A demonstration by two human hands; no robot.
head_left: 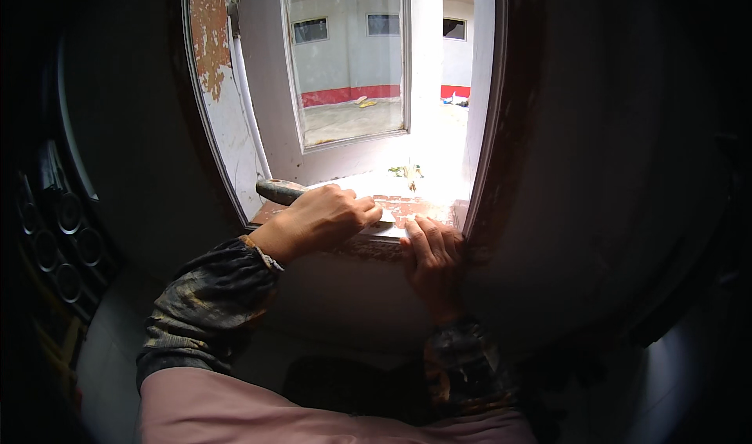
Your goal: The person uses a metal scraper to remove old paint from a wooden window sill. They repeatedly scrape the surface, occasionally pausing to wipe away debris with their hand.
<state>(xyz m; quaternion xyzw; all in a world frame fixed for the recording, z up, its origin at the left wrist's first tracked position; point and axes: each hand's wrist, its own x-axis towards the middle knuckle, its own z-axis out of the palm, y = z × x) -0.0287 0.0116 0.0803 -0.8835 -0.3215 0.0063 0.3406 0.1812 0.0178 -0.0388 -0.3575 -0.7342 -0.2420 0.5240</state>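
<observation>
My left hand (pixel 323 215) is closed round a scraper, whose worn dark handle (pixel 280 191) sticks out to the left behind the knuckles. Its pale blade (pixel 386 217) shows just past my fingertips, low over the window sill (pixel 407 207). Patchy reddish-brown and white paint covers that sill. To the right, my right hand (pixel 433 250) lies over the sill's front edge with its fingers stretched out and bent over the top. A small gap separates its fingertips from the blade. The palm side of both hands is hidden.
A white window sash (pixel 276 76) with a glass pane stands open outward above the sill. The frame's left side (pixel 210 40) has peeling brown paint. A thin white pipe (pixel 249 103) runs down beside it. Dark round objects (pixel 69 213) stand at the far left.
</observation>
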